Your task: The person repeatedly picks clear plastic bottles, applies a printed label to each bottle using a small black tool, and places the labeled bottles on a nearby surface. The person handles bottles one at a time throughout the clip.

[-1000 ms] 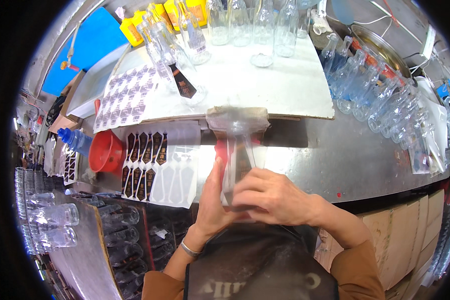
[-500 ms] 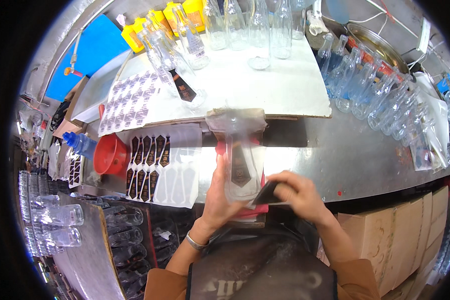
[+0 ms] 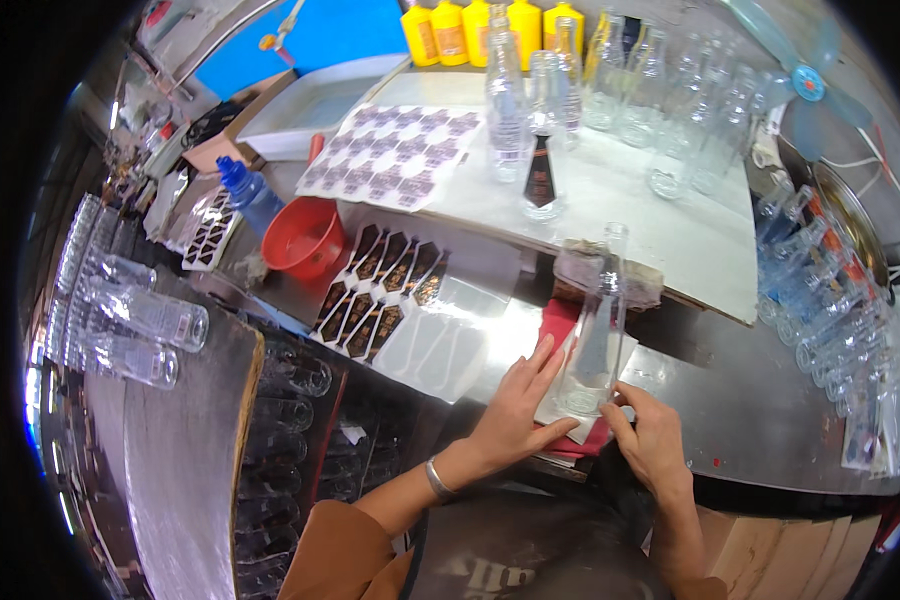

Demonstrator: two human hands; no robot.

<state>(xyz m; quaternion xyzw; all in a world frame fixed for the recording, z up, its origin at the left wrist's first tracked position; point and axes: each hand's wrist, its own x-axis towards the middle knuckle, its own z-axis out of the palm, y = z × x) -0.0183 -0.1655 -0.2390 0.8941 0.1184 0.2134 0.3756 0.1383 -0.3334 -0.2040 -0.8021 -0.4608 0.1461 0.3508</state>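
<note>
A clear glass bottle (image 3: pixel 578 398) lies before me, its neck on a cloth-wrapped block (image 3: pixel 641 283) and its base toward me. A greyish patch shows through its body. My left hand (image 3: pixel 510 410) lies along the bottle's left side, fingers stretched out and thumb apart below the base. At the base's right corner, my right hand (image 3: pixel 654 432) is curled, thumb and forefinger pinching the glass. Red cloth (image 3: pixel 558 322) and white paper lie under the bottle. Left of it is a sheet of black tie-shaped labels (image 3: pixel 375 318), partly peeled. The dark flat tool is not visible.
On the white board (image 3: pixel 705 250) stand several clear bottles, one with a black label (image 3: pixel 540 175), beside a printed label sheet (image 3: pixel 395 155). A red bowl (image 3: pixel 305 240) and blue squeeze bottle (image 3: pixel 255 200) are at left. More bottles (image 3: pixel 820 290) line the right; cartons (image 3: pixel 770 555) stand below.
The view has swung left, shifting the scene rightward. The bottle's black label no longer faces up. The dark flat tool has left my right hand's visible fingers, which are now at the bottle's base.
</note>
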